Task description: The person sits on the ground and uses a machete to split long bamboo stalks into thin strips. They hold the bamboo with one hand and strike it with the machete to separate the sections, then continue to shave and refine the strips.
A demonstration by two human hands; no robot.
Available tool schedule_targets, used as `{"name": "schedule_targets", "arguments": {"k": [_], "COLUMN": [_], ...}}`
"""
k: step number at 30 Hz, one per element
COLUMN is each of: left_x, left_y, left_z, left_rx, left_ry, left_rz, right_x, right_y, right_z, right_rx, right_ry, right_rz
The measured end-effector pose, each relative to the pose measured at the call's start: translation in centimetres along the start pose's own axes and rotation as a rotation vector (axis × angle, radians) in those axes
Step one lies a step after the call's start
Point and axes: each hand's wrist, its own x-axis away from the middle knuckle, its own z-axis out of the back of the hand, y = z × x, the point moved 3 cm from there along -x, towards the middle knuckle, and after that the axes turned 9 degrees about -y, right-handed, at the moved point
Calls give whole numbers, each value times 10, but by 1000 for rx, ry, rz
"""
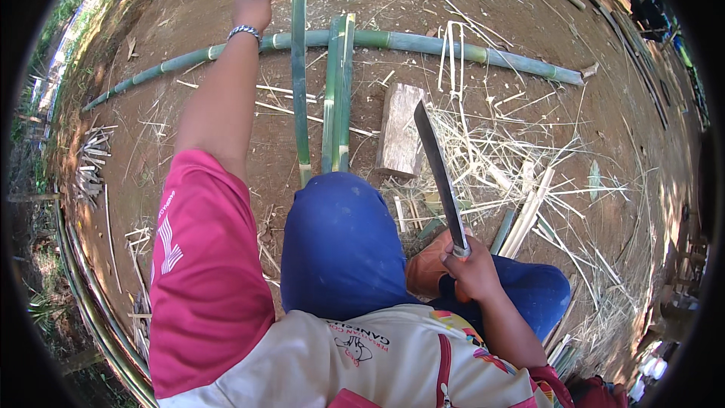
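my right hand (474, 268), at four o'clock, is wrapped round the grip of a machete (440, 170); my left hand (253, 9) is out at eleven, its grip i cannot tell, near a green bamboo pole (423, 44); split bamboo pieces (329, 109) cross the pole around twelve, a wooden block (402, 132) at one

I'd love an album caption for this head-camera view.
Among green bamboo and pale strips, the right hand grips a long blade while the left hand extends forward.
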Motion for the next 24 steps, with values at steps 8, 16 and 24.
{"name": "schedule_targets", "arguments": {"k": [8, 16, 24], "left_x": [113, 225, 244], "left_y": [-50, -16, 46], "left_z": [-29, 37, 70], "left_rx": [-104, -196, -226], "left_ry": [-401, -754, -908], "left_rz": [105, 163, 57], "right_x": [19, 65, 181], "right_y": [-13, -43, 9], "right_z": [8, 80, 245], "right_rx": [119, 22, 162], "right_ry": [38, 369, 992], "right_rz": [92, 282, 174]}}
